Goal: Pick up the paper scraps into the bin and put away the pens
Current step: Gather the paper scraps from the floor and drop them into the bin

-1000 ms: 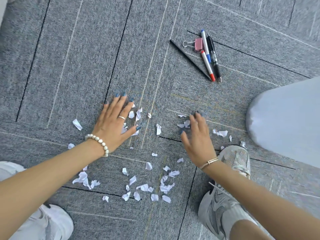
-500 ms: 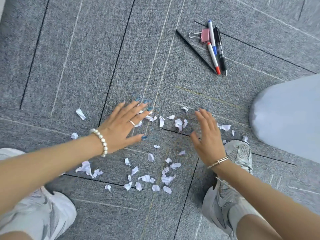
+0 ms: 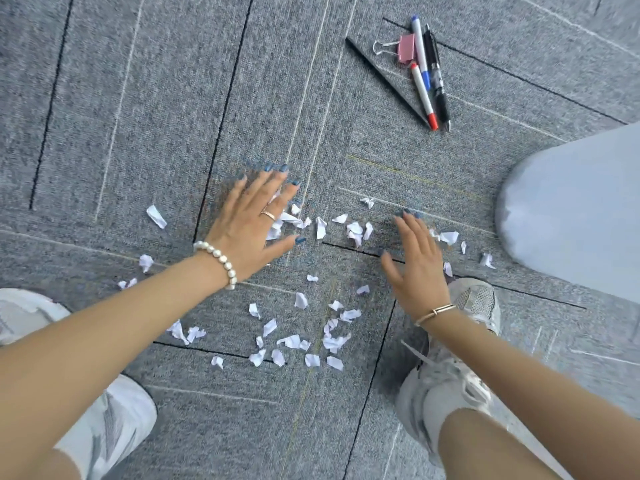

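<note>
A: How far along is it? Start near.

B: Hardly begun, I'd judge; nearest, between the two shoes, a loose cluster of paper scraps (image 3: pixel 298 341) lies on the carpet floor (image 3: pixel 104 133); they are small, white, torn and crumpled; no bin is in view.

A: And the hands?

B: A little farther; the left hand (image 3: pixel 247 225) lies flat, fingers spread, pressing scraps under its fingertips; the right hand (image 3: pixel 417 263) is open on its edge, fingers straight and together; more scraps sit between them, with strays left and right.

A: The pens?

B: Far right, untouched; the pens (image 3: pixel 424 72) lie side by side, black, blue-capped, red-tipped, beside a pink binder clip (image 3: pixel 405 47); everything is left to do.
</note>
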Action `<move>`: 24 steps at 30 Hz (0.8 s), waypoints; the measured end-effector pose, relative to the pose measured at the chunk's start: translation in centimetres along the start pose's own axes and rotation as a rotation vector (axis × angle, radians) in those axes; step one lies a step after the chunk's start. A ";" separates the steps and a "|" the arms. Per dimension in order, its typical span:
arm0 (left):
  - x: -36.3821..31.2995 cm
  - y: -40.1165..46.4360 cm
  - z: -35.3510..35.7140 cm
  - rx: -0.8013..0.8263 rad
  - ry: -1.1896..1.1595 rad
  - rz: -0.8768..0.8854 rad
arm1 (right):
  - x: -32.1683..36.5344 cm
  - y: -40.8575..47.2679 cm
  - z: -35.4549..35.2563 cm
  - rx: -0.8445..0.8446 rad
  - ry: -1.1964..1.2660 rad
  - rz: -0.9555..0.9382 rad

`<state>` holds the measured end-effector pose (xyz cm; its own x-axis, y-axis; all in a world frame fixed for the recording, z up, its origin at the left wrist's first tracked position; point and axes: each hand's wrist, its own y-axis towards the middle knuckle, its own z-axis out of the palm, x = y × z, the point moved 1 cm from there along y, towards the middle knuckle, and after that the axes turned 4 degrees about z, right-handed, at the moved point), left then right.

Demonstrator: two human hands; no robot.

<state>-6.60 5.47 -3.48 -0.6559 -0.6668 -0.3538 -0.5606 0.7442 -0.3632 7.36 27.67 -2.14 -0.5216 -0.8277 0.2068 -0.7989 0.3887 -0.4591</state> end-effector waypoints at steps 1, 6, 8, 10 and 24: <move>-0.4 0.3 -0.1 0.005 0.008 0.013 | 0.4 -0.1 0.2 0.004 0.013 0.011; -2.3 1.5 0.5 0.029 0.034 0.095 | 1.4 -0.7 0.5 0.012 0.041 -0.033; -2.9 1.6 1.4 0.066 0.041 0.142 | 1.1 -0.5 0.5 0.033 0.011 -0.061; -3.7 1.7 2.2 0.088 0.060 0.190 | 0.7 -0.3 0.3 0.018 0.003 -0.083; -3.7 1.5 4.8 0.016 0.221 0.293 | -3.1 1.1 0.0 -0.097 0.033 0.048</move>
<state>-2.63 8.84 -6.87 -0.8818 -0.3995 -0.2508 -0.3260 0.9004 -0.2880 8.05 30.63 -3.33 -0.5686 -0.7938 0.2157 -0.7968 0.4664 -0.3842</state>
